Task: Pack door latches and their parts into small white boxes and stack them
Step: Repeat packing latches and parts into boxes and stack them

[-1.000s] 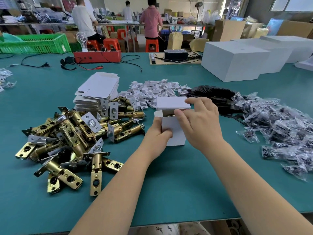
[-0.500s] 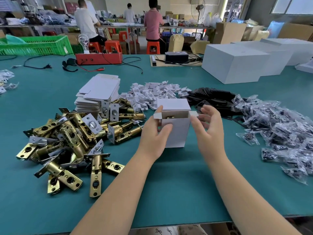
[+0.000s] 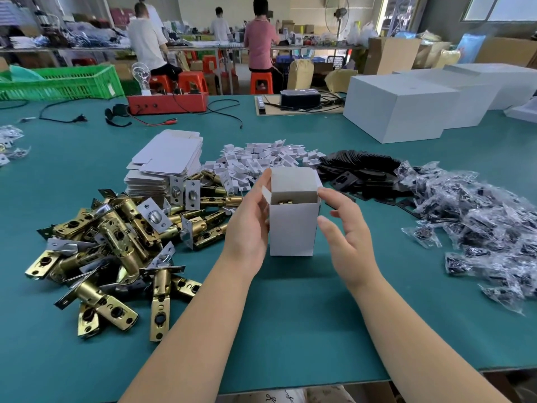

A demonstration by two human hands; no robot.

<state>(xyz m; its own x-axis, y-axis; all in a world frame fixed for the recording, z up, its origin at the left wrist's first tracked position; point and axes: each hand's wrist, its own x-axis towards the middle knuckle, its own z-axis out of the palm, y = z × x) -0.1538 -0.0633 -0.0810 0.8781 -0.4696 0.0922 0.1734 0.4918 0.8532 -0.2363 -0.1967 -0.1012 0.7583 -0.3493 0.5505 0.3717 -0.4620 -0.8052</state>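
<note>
Standing upright: the small white cardboard box (image 3: 292,228) sits on its base near the middle of the green felt-topped counter (image 3: 290,315), a little back from the near edge, top flaps raised, probably so more parts can drop in from above.
Contents: a glint of brass shows just inside the mouth; what else is in there I cannot tell.
Left hand (image 3: 247,228): curled against the box's left wall, fingers reaching up to the side flap, holding the box steady and the flap out of the way.
Right hand (image 3: 345,228): wide and relaxed, holding nothing, just beside the right wall with a fingertip at the top corner; likely ready to fold the flaps.
Brass latches: a loose heap of gold-coloured tubular door latches with silver faceplates (image 3: 116,242) lies left of the box, within the left hand's reach; hard, shiny, with punched holes.
Flat blanks: a stack of unfolded white card box blanks (image 3: 165,164) sits behind the latches.
White inserts: a pile of small white angular pieces (image 3: 261,161) lies behind the box.
Black plates: flat matte black plates (image 3: 360,170) fan out right of those.
Bagged parts: crinkled clear plastic packets of dark hardware (image 3: 479,222) spread toward the right edge.
Large cartons: plain white cartons (image 3: 398,112) stand at the far right corner.
</note>
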